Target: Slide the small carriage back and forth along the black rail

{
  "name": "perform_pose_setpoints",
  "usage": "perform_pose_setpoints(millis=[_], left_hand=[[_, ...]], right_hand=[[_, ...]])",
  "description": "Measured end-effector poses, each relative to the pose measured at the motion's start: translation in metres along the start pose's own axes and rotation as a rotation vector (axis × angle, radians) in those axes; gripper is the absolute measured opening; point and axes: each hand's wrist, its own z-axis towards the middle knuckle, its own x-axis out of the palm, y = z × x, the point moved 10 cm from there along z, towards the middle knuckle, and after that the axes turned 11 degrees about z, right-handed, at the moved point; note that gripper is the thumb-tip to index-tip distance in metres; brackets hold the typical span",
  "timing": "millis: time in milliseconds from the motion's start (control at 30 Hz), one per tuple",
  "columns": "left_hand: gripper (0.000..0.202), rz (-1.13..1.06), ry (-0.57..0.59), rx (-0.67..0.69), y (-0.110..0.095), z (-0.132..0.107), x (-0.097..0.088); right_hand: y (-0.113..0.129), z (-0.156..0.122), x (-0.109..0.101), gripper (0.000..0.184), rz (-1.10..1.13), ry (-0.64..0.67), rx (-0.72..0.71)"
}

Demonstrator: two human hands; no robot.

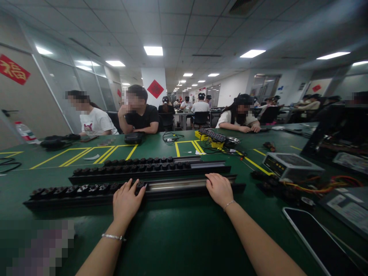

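A long black rail (178, 194) with a shiny metal channel lies across the green table in front of me. Small black round-topped parts (60, 191) fill its left stretch. My left hand (126, 201) rests over the rail's middle, with thumb and forefinger on either side of the last small black part (141, 184). Near the rail's right end, my right hand (220, 188) curls its fingers over the rail, partly hiding the far edge. Behind lie two similar rails, a middle one (209, 168) and a shorter-looking back one (188, 158), both carrying rows of black parts.
A power supply unit (291, 166) with loose wires stands at right, near a phone (313, 234) and a metal-cased unit (347, 205). A digit display board (212, 135) lies on yellow blocks. Several people sit across the table (172, 237), one with hands (250, 128) on it.
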Motion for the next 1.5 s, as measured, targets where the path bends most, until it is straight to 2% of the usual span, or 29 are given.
perform_pose_setpoints(millis=[1033,1233,1500], left_hand=[[0.047,-0.066,-0.025,-0.01,-0.003,-0.003,-0.006],[0.042,-0.094,-0.065,-0.042,-0.001,-0.002,-0.014],[0.044,-0.133,0.019,-0.026,-0.003,0.0,-0.005]], right_hand=[[0.0,0.0,0.0,0.036,0.016,0.009,0.011],[-0.001,0.0,0.0,0.036,0.024,0.007,0.013],[0.0,0.0,-0.001,0.035,0.022,0.017,0.023]])
